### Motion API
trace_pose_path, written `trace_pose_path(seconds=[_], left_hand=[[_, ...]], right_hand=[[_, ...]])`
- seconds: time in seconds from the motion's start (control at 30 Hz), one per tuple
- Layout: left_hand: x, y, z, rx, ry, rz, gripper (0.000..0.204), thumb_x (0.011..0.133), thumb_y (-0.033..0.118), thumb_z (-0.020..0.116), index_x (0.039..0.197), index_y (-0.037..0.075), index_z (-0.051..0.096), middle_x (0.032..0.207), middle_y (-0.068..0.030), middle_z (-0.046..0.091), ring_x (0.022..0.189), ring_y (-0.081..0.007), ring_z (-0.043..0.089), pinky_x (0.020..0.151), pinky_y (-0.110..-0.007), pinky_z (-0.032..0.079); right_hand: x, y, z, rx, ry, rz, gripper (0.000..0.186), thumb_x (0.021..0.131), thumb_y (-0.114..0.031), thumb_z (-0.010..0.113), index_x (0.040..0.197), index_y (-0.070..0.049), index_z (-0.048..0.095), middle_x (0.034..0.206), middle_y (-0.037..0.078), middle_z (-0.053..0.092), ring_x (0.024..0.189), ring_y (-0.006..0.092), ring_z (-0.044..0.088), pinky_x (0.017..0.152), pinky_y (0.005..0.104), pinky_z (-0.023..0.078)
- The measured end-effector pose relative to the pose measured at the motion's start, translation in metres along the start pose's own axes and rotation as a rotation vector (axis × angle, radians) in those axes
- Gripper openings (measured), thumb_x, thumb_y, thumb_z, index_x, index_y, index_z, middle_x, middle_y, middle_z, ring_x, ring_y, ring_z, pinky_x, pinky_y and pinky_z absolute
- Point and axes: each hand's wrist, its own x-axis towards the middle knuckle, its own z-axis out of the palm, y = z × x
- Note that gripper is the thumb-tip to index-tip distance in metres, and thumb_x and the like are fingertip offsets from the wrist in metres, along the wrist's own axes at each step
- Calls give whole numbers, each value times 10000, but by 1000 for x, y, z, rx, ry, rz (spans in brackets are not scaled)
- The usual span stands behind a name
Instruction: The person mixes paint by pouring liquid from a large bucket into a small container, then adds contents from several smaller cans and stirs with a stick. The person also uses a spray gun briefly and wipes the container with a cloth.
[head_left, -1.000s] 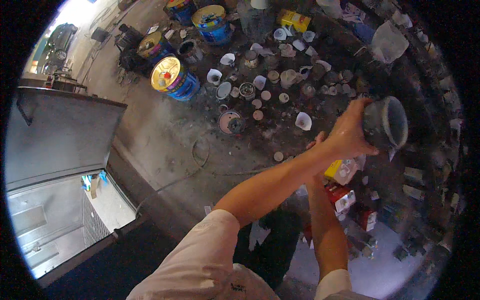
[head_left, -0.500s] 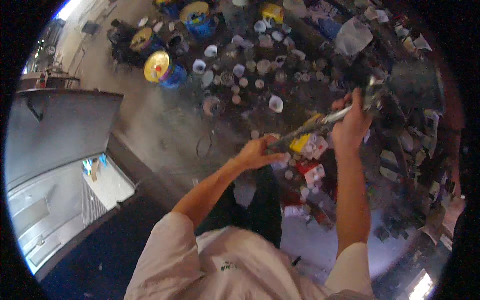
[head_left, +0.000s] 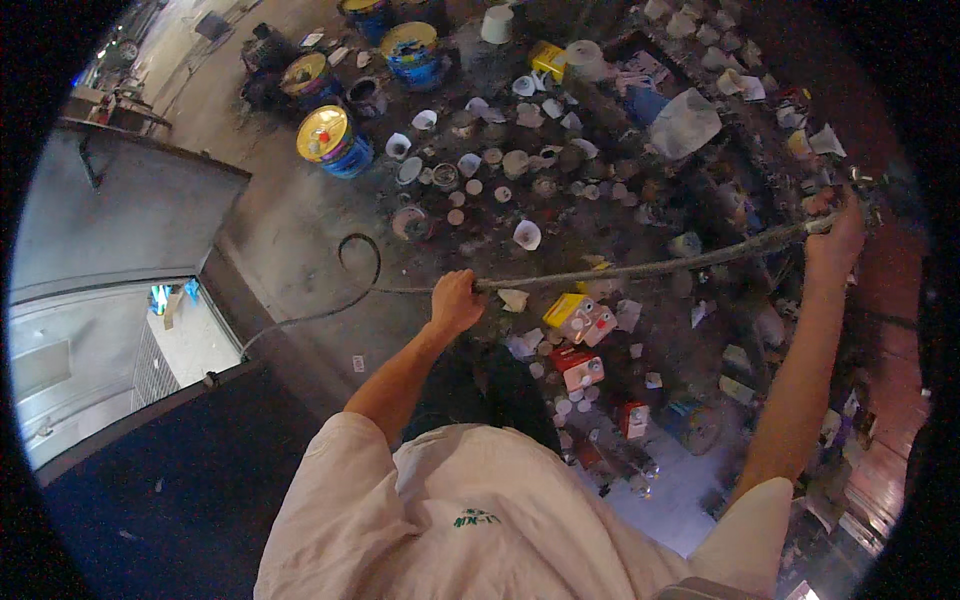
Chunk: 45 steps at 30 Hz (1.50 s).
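A long dark-grey hose [head_left: 640,270] is stretched between my two hands, sagging slightly. My left hand [head_left: 459,302] is closed around it in front of my body. Beyond that hand the hose runs left, makes a loop and drops to the edge of the dark panel. At the far right, my right hand [head_left: 838,232] grips the hose with the arm reaching out. A small shiny metal piece [head_left: 860,177] shows just past its fingers; whether it belongs to the hose cannot be made out.
Blue-and-yellow buckets [head_left: 335,143] stand at the upper left. Several cups and small tubs [head_left: 515,163] crowd the dark surface ahead. A yellow box [head_left: 580,318] and a red-and-white box [head_left: 577,369] sit under the hose. A grey cabinet-like panel [head_left: 130,215] rises on the left.
My right hand has moved outward to the right, and my left hand slightly left and down. The hose now spans a wider stretch, and its loop on the left shows clearly.
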Motion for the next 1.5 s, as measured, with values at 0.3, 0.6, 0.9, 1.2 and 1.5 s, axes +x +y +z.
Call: trace_pose_path(seconds=[0.3, 0.6, 0.9, 1.2, 1.5], left_hand=[[76, 94, 11, -284, -129, 40, 236, 810, 243, 746, 843, 31, 648, 824, -196, 663, 862, -412, 640, 757, -514, 499], [147, 94, 104, -116, -392, 94, 342, 942, 355, 628, 1028, 25, 652, 886, -229, 704, 847, -444, 672, 709, -548, 536], [216, 62, 153, 59, -425, 138, 396, 965, 406, 575, 1017, 25, 669, 838, -230, 709, 791, -438, 686, 703, -550, 560], [326, 113, 203, 209, -551, 18, 566, 997, 513, 516, 968, -25, 691, 916, -242, 713, 863, -449, 695, 728, -549, 565], [387, 148, 240, 245, -591, -99, 570, 990, 500, 545, 927, -51, 677, 893, -250, 698, 829, -443, 685, 705, -553, 559]], right_hand=[[43, -93, -26, -98, -36, -118, 192, 995, -227, 598, 911, -61, 549, 722, 56, 516, 581, 174, 490, 531, 345, 478], [118, -59, -34, -245, 321, -140, 281, 944, -242, 672, 1082, -12, 590, 731, 84, 592, 522, 199, 578, 417, 363, 450], [198, 35, -19, -181, 423, -66, 346, 951, -160, 653, 1194, -3, 463, 677, 77, 536, 446, 212, 471, 403, 392, 365], [429, 186, -70, -497, 355, -43, 736, 968, -316, 652, 1449, 70, 251, 774, 170, 595, 640, 303, 583, 623, 480, 474], [562, 263, -77, -322, 397, -41, 408, 896, -219, 685, 1206, -1, 534, 895, 155, 638, 793, 334, 606, 710, 451, 460]])
